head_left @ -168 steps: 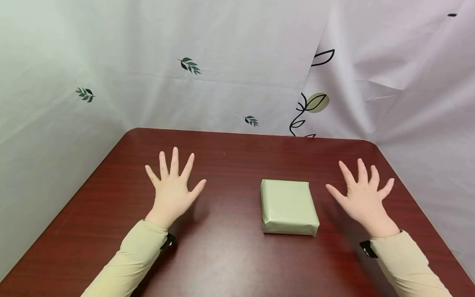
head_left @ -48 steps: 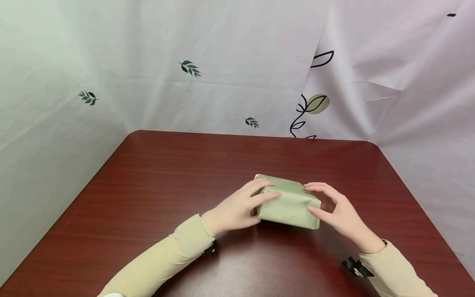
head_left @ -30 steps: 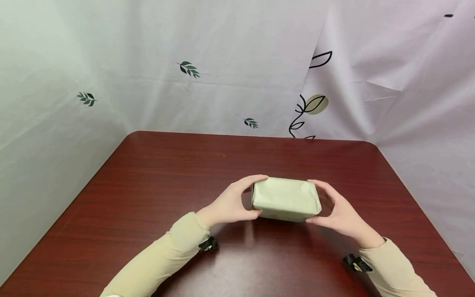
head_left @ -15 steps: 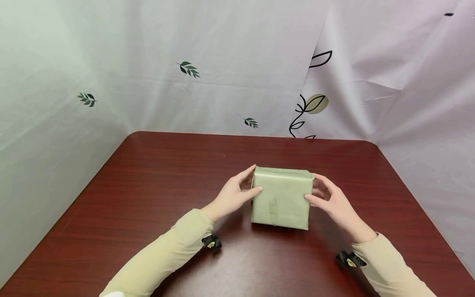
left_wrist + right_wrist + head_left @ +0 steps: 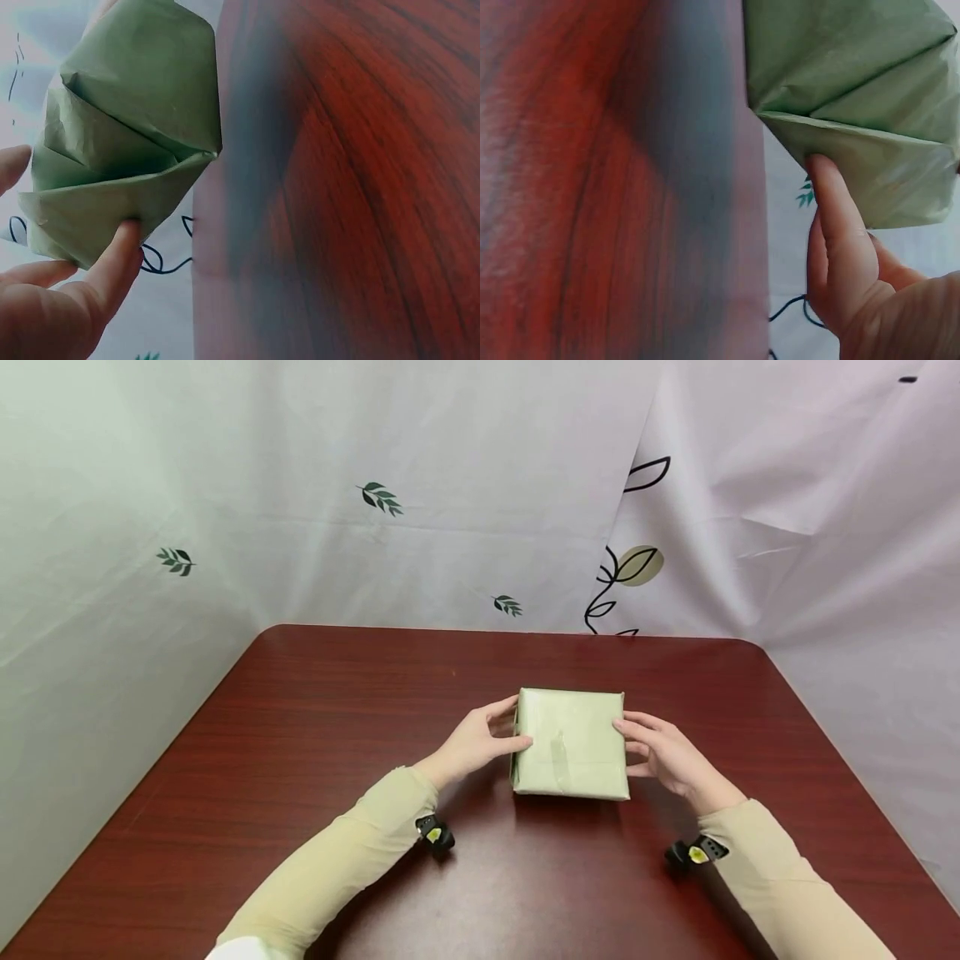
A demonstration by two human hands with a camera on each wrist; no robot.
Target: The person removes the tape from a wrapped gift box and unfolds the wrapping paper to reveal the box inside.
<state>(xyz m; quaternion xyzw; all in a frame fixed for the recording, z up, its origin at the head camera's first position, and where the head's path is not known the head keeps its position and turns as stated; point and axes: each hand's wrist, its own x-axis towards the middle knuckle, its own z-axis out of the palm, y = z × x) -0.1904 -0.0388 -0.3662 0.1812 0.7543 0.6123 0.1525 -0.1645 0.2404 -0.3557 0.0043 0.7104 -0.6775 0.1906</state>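
I am holding a pale green wrapped package (image 5: 573, 714) at about four o'clock from the centre of the head view, over the worktop (image 5: 487, 893); I am not seeing clearly whether its lower edge is touching down. Its taped face is facing me, the strip of tape (image 5: 560, 764) sitting a little toward seven o'clock of the middle. My left grip (image 5: 474, 743) is clamping the package at nine o'clock, thumb pressing on the near face and other fingers reaching round the end. My right grip (image 5: 667, 756) is clamping it at three o'clock, one fingertip pressing on the near face beside the edge, others lying along the side. In each wrist view a fingertip is touching a folded flap, the left flap (image 5: 82, 217) and the right flap (image 5: 900, 172). At eight o'clock from the package, a black wrist device is showing below my left sleeve (image 5: 337, 860); at four o'clock, another below my right sleeve (image 5: 780, 877). Toward twelve o'clock, beyond the worktop, pale cloth (image 5: 465, 435) is hanging, with a printed plant (image 5: 637, 566) showing at one o'clock
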